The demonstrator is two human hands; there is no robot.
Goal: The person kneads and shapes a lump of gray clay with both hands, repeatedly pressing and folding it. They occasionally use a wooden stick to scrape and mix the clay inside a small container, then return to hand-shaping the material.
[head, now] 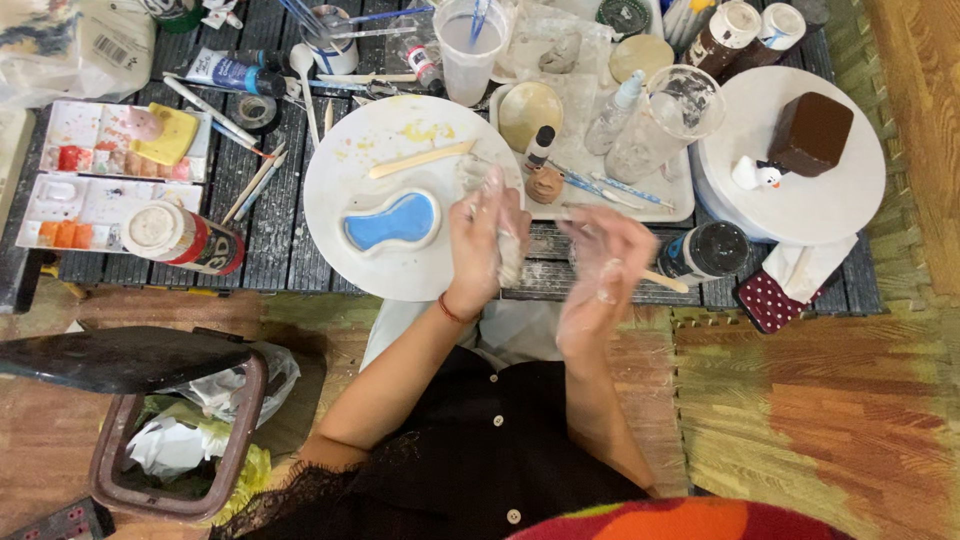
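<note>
Seen from above: a dark slatted table (270, 215) crowded with craft gear. At the centre, a round white board (370, 150) smeared with yellow, bearing a blue kidney-shaped dish (392, 221) at its 6 o'clock and a pale wooden stick (420, 159) toward 1 o'clock. At 3 o'clock from the board, a white turntable (830, 200) carrying a brown block (810, 132) and a small white bird figure (752, 174). Between the two, a white tray (660, 195) with a clear plastic cup (662, 120) and a brown bottle-topped lump (545, 184). At 9 o'clock, two paint palettes (100, 175) and a tipped jar (180, 238). Off the table at 7 o'clock, an open bin (175, 420).

Left hand (484, 245), clay-dusted, closed round a pale lump of clay (510, 258) at the board's 4 o'clock edge. Right hand (600, 272) blurred, fingers spread, just beside the left at 3 o'clock and not touching it; grip impossible to tell, though a thin wooden tool (664, 281) stuck out past it toward 3 o'clock.
</note>
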